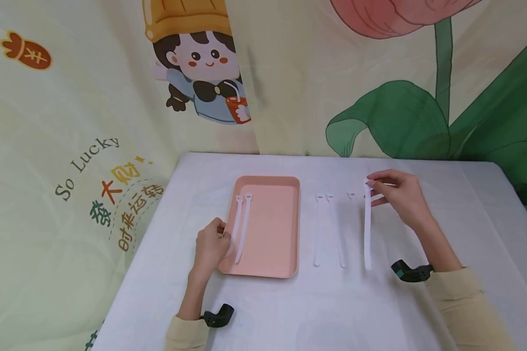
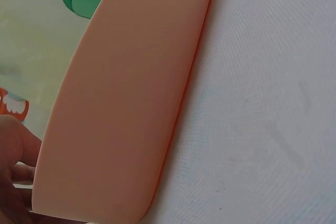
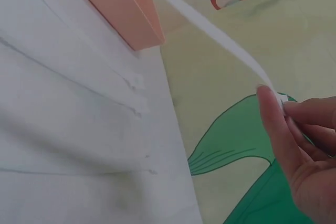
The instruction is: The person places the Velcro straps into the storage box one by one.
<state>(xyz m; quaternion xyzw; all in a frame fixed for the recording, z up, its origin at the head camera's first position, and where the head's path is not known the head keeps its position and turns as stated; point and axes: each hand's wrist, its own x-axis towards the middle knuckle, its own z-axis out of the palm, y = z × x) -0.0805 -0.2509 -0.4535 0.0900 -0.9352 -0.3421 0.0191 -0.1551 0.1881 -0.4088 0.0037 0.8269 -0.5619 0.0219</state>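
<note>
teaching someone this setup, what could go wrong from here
The white strap is pinched only near one end by the right hand, so its free length might swing or slip. Other straps on the table lie between it and the pink tray, so a low pass could brush them. The left hand holds the tray's left edge; a tug might shift the straps inside.

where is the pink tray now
In the head view, the pink tray lies on the table, left of the white straps laid beside it; the left hand holds its left rim.
</note>
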